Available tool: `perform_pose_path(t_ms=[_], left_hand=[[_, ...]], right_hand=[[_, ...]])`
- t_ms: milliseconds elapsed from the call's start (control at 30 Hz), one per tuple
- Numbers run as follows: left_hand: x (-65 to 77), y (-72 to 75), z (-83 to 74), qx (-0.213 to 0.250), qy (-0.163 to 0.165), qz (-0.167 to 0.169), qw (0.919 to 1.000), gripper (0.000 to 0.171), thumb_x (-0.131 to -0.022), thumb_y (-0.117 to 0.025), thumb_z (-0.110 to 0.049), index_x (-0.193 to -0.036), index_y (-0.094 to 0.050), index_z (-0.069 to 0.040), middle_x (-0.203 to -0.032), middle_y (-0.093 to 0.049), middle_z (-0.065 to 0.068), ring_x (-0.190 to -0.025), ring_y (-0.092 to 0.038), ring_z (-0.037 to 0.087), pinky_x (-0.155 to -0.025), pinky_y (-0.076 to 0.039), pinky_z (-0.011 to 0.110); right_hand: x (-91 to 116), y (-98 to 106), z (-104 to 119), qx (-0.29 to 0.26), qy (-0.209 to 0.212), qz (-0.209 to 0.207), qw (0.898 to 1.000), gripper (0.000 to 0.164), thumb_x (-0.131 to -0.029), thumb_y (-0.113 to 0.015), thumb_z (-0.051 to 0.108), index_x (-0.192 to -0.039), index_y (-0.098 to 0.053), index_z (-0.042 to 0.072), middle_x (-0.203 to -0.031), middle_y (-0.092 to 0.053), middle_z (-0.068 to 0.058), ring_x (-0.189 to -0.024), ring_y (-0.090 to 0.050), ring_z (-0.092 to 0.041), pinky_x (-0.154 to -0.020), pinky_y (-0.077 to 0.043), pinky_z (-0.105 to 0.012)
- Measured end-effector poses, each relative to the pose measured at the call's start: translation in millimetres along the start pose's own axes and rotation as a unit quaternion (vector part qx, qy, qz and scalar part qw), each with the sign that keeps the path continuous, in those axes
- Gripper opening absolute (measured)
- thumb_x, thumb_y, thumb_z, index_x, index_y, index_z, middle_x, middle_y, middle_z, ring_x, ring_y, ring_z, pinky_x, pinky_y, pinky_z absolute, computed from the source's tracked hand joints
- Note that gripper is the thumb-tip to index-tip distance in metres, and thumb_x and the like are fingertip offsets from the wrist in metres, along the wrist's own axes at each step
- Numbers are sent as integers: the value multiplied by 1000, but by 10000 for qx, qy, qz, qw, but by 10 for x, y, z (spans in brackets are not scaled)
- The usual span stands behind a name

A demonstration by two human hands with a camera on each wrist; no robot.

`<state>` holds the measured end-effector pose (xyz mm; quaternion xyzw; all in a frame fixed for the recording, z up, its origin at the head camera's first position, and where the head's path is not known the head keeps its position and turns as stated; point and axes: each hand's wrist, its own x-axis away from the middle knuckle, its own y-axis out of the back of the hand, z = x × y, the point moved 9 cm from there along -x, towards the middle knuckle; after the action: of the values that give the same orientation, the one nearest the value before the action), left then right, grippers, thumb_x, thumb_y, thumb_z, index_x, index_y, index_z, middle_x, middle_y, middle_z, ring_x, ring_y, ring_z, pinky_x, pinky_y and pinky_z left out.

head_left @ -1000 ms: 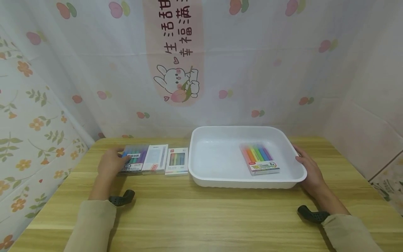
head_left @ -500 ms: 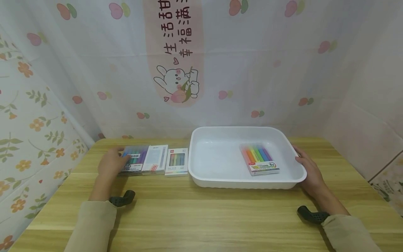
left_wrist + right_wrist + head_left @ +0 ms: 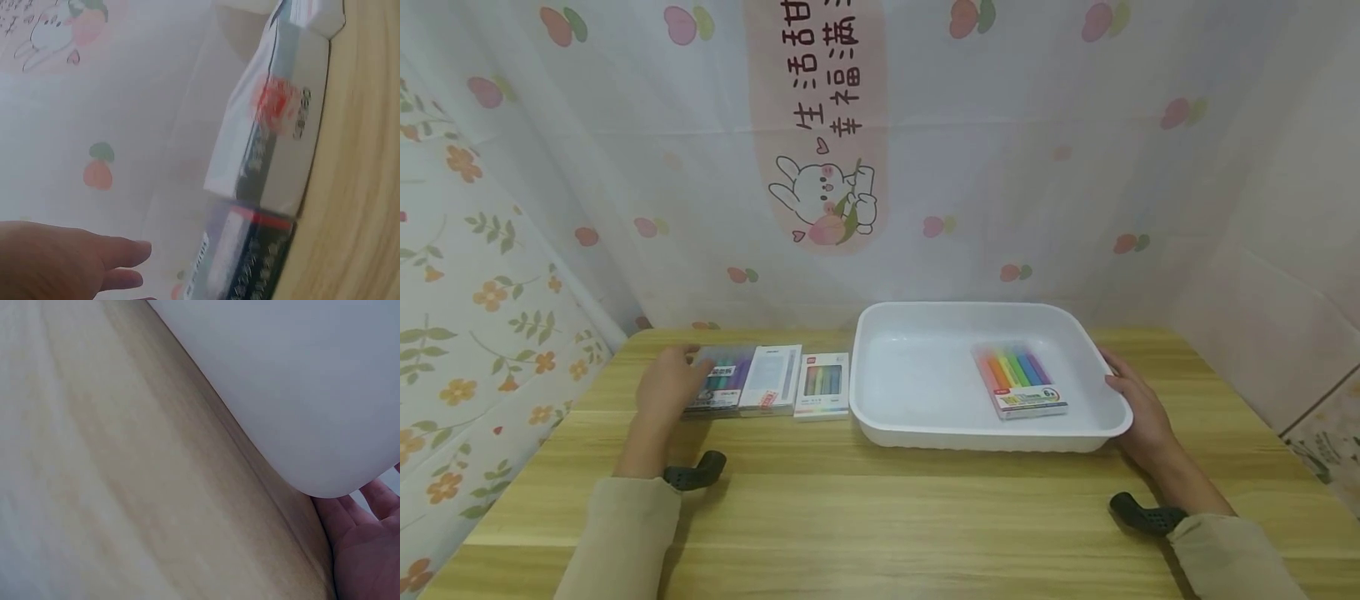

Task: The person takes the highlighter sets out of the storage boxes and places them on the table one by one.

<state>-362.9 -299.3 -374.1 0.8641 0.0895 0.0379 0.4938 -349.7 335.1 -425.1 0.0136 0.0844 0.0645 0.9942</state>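
Note:
My left hand (image 3: pixel 662 387) is at the clear case of coloured pens (image 3: pixel 721 398), at the left end of a row of packs. In the left wrist view its fingers (image 3: pixel 128 253) are extended and stand apart from the case's dark printed end (image 3: pixel 240 256). With my right hand (image 3: pixel 1138 417) I hold the right side of a white tray (image 3: pixel 917 387), thumb at the rim. Fingers (image 3: pixel 334 515) of that hand show against the tray's outer corner in the right wrist view. Inside the tray lies a flat pack of rainbow highlighters (image 3: pixel 1021 379).
Beside the pen case lie a white box with a red seal (image 3: pixel 771 375) and a smaller white box with a colourful window (image 3: pixel 822 387), close to the tray's left wall. A patterned curtain (image 3: pixel 1000 167) hangs behind the wooden table (image 3: pixel 887 525).
My left hand has eased slightly up and off the pen case, its thumb higher than before. My right hand and the tray keep their place.

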Motion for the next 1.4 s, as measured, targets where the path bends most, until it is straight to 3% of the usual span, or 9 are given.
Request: perform_pose_path(t_ms=[300,500,633,867,1033,1167,1267,1400], left_hand=[[133,127,-518,100,-301,-393,9987,55,-102,-49,-35,-145,-50,0,-138,-59,30,-124,-56,51,-92,-51,61],[231,132,-821,437,-174,-319,9984,54,-103,-51,-36,-148,-50,-5,-140,-59,26,-129,-54,48,-99,-48,61],[301,78,-1054,716,-271,-162,9969,56,-103,-51,-38,-150,-47,-9,-143,-58,23,-129,-56,45,-99,-52,58],[365,-90,-1499,1106,-779,13,9908,51,-103,-53,-36,-148,-51,-10,-140,-61,20,-127,-60,40,-100,-54,55],[348,-243,-1757,1241,-826,226,9886,52,-103,-53,-39,-149,-50,-16,-144,-60,14,-130,-58,36,-102,-53,55],[363,-307,-1973,1206,-927,280,9880,50,-103,-53,-38,-148,-51,-17,-144,-60,12,-130,-58,34,-104,-52,54],[378,-342,-2088,1243,-1038,361,9861,51,-103,-55,-39,-148,-51,-17,-143,-60,13,-127,-60,33,-100,-56,51],[368,-389,-2140,1316,-1082,546,9839,54,-102,-56,-42,-149,-49,-16,-144,-60,13,-125,-62,32,-94,-59,48]], right_hand=[[0,7,44,-106,114,-29,9999,54,-111,-31,26,-163,-20,18,-163,-32,12,-117,-58,12,-88,-54,-11],[11,41,63,138,136,-79,9998,53,-111,-31,28,-163,-21,19,-166,-30,9,-115,-59,12,-86,-55,-11],[13,61,60,317,98,-104,9994,54,-111,-31,30,-163,-20,20,-168,-26,5,-115,-60,12,-86,-55,-12],[5,64,34,113,170,-36,9998,53,-111,-30,27,-163,-21,17,-162,-36,11,-116,-60,10,-86,-55,-13],[4,84,10,287,83,-113,9995,53,-111,-31,30,-163,-22,20,-164,-33,10,-115,-61,11,-86,-56,-13],[-2,87,-1,339,14,-164,9993,53,-111,-32,31,-162,-23,21,-156,-42,13,-110,-64,8,-82,-58,-15],[-7,71,-2,279,33,-184,9994,53,-111,-33,29,-162,-25,20,-147,-47,18,-107,-66,6,-80,-58,-16],[-24,21,0,187,49,-162,9997,53,-111,-34,29,-162,-24,18,-150,-45,13,-110,-64,6,-83,-57,-15]])
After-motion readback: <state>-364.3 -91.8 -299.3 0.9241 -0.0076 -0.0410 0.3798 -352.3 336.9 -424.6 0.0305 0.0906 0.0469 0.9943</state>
